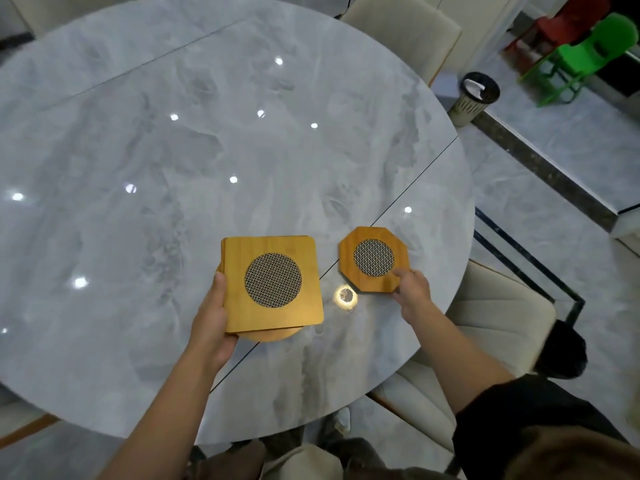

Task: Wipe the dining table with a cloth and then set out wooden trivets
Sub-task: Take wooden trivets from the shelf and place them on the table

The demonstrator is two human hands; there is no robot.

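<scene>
My left hand (212, 320) holds a small stack of wooden trivets above the grey marble dining table (173, 150). A square trivet (273, 282) with a round metal mesh centre lies on top, and a round wooden one (268, 335) shows beneath it. To its right is an octagonal trivet (374, 259) with the same mesh centre, near the table's right edge. My right hand (412, 289) pinches its near corner, thumb on top. Whether the octagon lies flat on the table or is just above it I cannot tell. No cloth is in view.
Cream upholstered chairs stand at the table's right (498, 306) and far side (405, 26). A small waste bin (474, 98) sits on the floor to the right, with green (595, 60) and red plastic chairs beyond it. Ceiling lights reflect in the tabletop.
</scene>
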